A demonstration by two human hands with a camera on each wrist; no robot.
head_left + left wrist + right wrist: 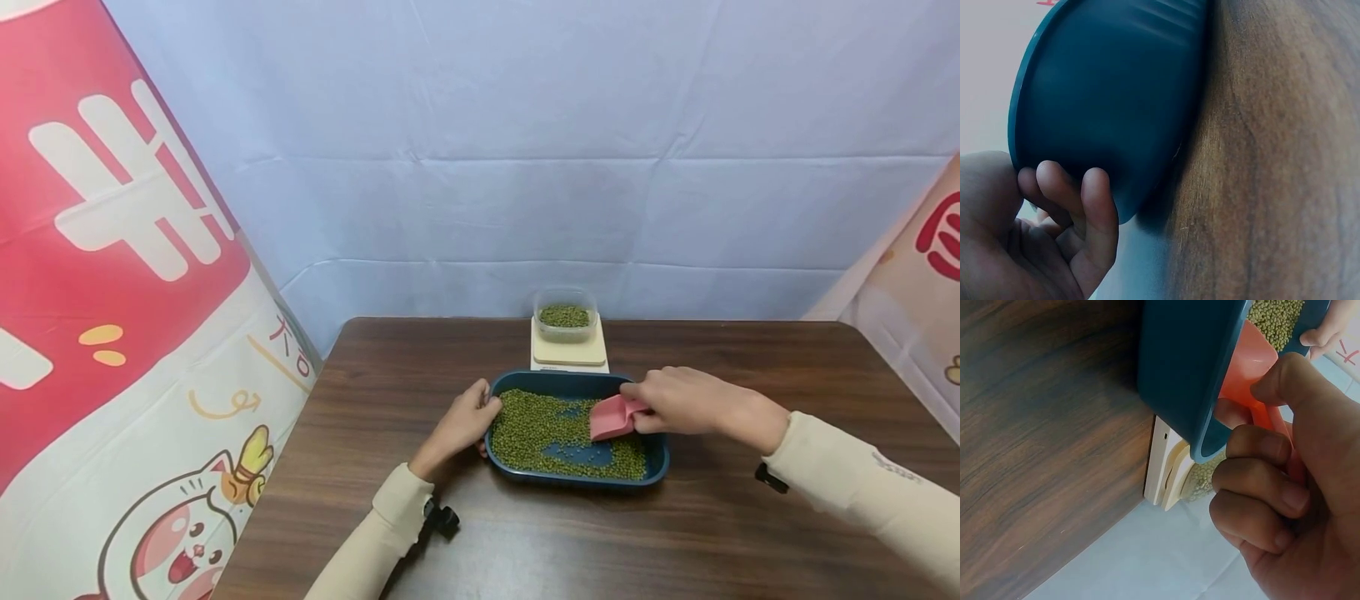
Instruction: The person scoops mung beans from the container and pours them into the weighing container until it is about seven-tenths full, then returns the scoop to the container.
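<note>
A dark blue tray [577,383] holds loose green mung beans [528,429], with patches of its bottom showing through. At its left end my left hand [463,423] grips the rim, thumb on top. In the left wrist view, the fingertips [1097,184] of this hand press the tray's outer wall [1110,94]. My right hand [682,402] holds a pink scoop [611,418] by its handle, over the tray's right part. The scoop's mouth faces left, down at the beans. In the right wrist view the fingers [1260,481] curl round the handle.
Just behind the tray stands a cream kitchen scale [570,355]. A clear plastic container [566,335] with mung beans sits on it. Brown wooden table [397,358] lies beneath everything. A pale cloth [480,208] hangs behind; printed banners [150,333] hang at the sides.
</note>
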